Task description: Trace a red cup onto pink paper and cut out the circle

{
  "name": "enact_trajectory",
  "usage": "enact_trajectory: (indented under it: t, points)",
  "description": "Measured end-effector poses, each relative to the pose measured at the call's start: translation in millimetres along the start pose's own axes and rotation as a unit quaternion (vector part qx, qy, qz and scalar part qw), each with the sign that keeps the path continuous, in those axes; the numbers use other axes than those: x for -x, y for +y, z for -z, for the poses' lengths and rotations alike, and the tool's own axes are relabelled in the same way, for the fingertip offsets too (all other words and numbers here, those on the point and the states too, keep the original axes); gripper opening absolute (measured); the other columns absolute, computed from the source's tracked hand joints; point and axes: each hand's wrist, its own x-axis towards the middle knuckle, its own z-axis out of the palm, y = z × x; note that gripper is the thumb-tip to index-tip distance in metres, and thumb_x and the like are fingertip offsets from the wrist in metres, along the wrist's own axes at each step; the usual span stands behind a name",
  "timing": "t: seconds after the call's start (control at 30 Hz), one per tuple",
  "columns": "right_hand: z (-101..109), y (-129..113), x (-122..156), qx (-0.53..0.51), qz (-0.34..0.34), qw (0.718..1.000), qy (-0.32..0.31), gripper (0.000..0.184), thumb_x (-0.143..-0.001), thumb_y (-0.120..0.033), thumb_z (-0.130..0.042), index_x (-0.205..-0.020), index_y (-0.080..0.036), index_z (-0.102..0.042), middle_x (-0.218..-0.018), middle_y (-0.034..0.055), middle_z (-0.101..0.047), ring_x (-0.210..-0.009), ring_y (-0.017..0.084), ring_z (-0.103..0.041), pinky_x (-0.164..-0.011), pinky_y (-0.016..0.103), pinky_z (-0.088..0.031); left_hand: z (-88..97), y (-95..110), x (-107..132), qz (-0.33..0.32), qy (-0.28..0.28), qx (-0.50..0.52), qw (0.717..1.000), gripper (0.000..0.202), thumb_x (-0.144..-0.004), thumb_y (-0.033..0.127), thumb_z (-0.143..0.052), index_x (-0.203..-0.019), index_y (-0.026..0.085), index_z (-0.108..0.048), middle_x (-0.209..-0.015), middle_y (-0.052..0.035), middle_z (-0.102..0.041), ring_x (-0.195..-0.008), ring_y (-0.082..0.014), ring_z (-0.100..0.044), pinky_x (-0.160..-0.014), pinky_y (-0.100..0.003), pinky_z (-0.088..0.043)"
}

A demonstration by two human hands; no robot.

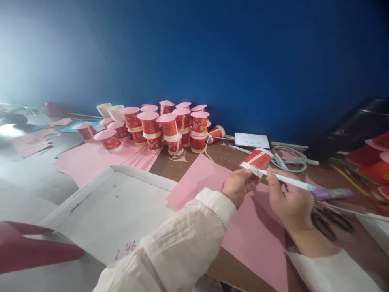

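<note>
My left hand (238,185) is closed on the rim of a red paper cup (258,159), which lies tilted on its side over a pink paper sheet (252,231). My right hand (288,198) pinches a white pen (291,182), whose tip end rests against the cup's rim. Both hands hover over the pink sheet on the brown table (243,271).
Several red cups capped with pink paper discs (164,125) stand stacked at the back by the blue wall. A phone (252,140), coiled cables (288,158), black scissors (331,221), a purple glue stick (332,193) and white card (115,211) lie around. More pink sheets (100,158) lie left.
</note>
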Motion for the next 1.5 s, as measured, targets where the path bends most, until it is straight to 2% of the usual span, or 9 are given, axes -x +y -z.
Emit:
enact_trajectory:
  t: [0.13,0.27,0.4,0.6,0.77,0.93,1.2,1.5]
  points:
    - [0.8,-0.7,-0.2,-0.008,0.008,1.000,-0.013,0.023,-0.094,-0.033,-0.056,-0.100,-0.017,-0.072,-0.090,0.0102,-0.075,-0.086,0.024,-0.071,-0.078,0.033,-0.054,0.1,-0.5,0.0,0.000,-0.001,-0.005,1.000,0.015,-0.085,0.012,-0.056,-0.084,0.009,-0.071,-0.083,-0.0106,-0.070,-0.075,-0.0142,-0.065,-0.094,-0.034,-0.049]
    - [0.7,-0.9,-0.4,-0.007,0.000,1.000,0.002,0.023,-0.094,-0.032,-0.056,-0.102,-0.017,-0.072,-0.096,0.0106,-0.075,-0.089,0.024,-0.071,-0.079,0.032,-0.054,0.0,-1.8,-0.2,-0.005,-0.004,-0.008,1.000,0.016,-0.086,0.012,-0.056,-0.084,0.009,-0.071,-0.084,-0.0104,-0.070,-0.078,-0.0141,-0.065,-0.093,-0.033,-0.050]
    - [0.4,-0.5,-0.7,-0.013,-0.005,1.000,-0.014,0.022,-0.093,-0.033,-0.058,-0.100,-0.018,-0.072,-0.090,0.0095,-0.075,-0.085,0.023,-0.071,-0.077,0.031,-0.054,0.7,-3.1,-0.3,-0.008,-0.010,-0.016,1.000,0.016,-0.086,0.013,-0.057,-0.084,0.009,-0.071,-0.085,-0.0105,-0.070,-0.077,-0.0138,-0.065,-0.094,-0.032,-0.049]
    - [0.9,-1.1,-1.3,-0.013,-0.005,1.000,-0.015,0.023,-0.093,-0.033,-0.057,-0.098,-0.017,-0.072,-0.090,0.0095,-0.075,-0.086,0.023,-0.071,-0.078,0.031,-0.054,3.7,-5.3,-2.4,-0.013,-0.024,-0.029,0.999,0.011,-0.080,0.018,-0.066,-0.083,0.009,-0.071,-0.084,-0.0094,-0.069,-0.076,-0.0130,-0.063,-0.092,-0.031,-0.048]
    - [1.0,-0.1,-1.1,-0.018,-0.001,1.000,-0.001,0.022,-0.093,-0.031,-0.057,-0.101,-0.016,-0.072,-0.097,0.0105,-0.075,-0.092,0.022,-0.071,-0.084,0.030,-0.053,6.2,-8.6,-3.7,-0.024,-0.046,-0.053,0.997,0.017,-0.074,0.027,-0.074,-0.080,0.011,-0.072,-0.079,-0.0057,-0.066,-0.072,-0.0118,-0.060,-0.089,-0.031,-0.047]
    - [1.2,-0.7,-1.1,-0.026,0.007,1.000,-0.011,0.020,-0.093,-0.029,-0.058,-0.099,-0.016,-0.072,-0.093,0.0095,-0.075,-0.090,0.022,-0.071,-0.083,0.029,-0.054,8.8,-12.3,-6.2,-0.037,-0.057,-0.061,0.996,0.027,-0.068,0.034,-0.080,-0.080,0.012,-0.072,-0.077,-0.0053,-0.066,-0.077,-0.0140,-0.060,-0.091,-0.033,-0.046]
    - [0.2,-1.1,-1.9,-0.021,0.004,1.000,-0.006,0.021,-0.093,-0.030,-0.058,-0.099,-0.017,-0.072,-0.094,0.0102,-0.075,-0.089,0.022,-0.071,-0.081,0.030,-0.054,10.7,-14.8,-8.7,-0.049,-0.076,-0.084,0.992,0.028,-0.067,0.037,-0.080,-0.080,0.014,-0.073,-0.073,-0.0042,-0.063,-0.076,-0.0145,-0.058,-0.089,-0.033,-0.045]
    - [1.5,-0.5,-0.3,-0.005,0.001,1.000,0.001,0.022,-0.094,-0.031,-0.056,-0.096,-0.015,-0.071,-0.089,0.0099,-0.075,-0.087,0.022,-0.071,-0.079,0.030,-0.053,12.1,-16.6,-10.1,-0.051,-0.069,-0.104,0.991,0.031,-0.067,0.040,-0.080,-0.079,0.013,-0.072,-0.071,-0.0037,-0.063,-0.070,-0.0128,-0.056,-0.084,-0.033,-0.045]
